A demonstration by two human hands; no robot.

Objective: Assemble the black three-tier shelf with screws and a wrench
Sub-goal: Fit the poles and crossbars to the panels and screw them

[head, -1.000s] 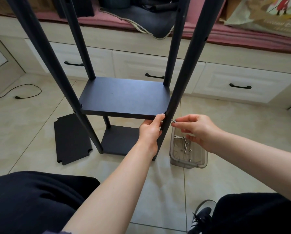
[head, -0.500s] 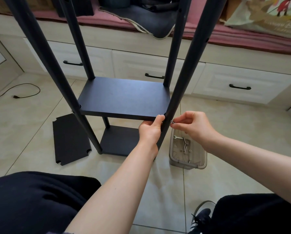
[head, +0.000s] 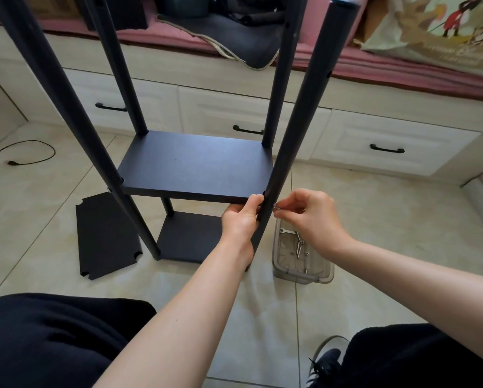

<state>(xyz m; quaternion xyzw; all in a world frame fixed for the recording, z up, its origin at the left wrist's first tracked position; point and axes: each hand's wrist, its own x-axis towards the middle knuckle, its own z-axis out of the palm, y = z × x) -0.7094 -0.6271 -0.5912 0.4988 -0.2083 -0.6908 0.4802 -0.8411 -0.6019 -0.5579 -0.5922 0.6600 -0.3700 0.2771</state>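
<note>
Centre frame: left hand grips middle shelf corner; right hand pinches screw at near-right leg. Align holes, start threads straight by fingers.

We see open floor right of the near right post, though the clear box sits just beside its foot. The middle board blocks reach downward between the posts. A loose board lies at the shelf's left, perhaps touching the near left post.
</note>
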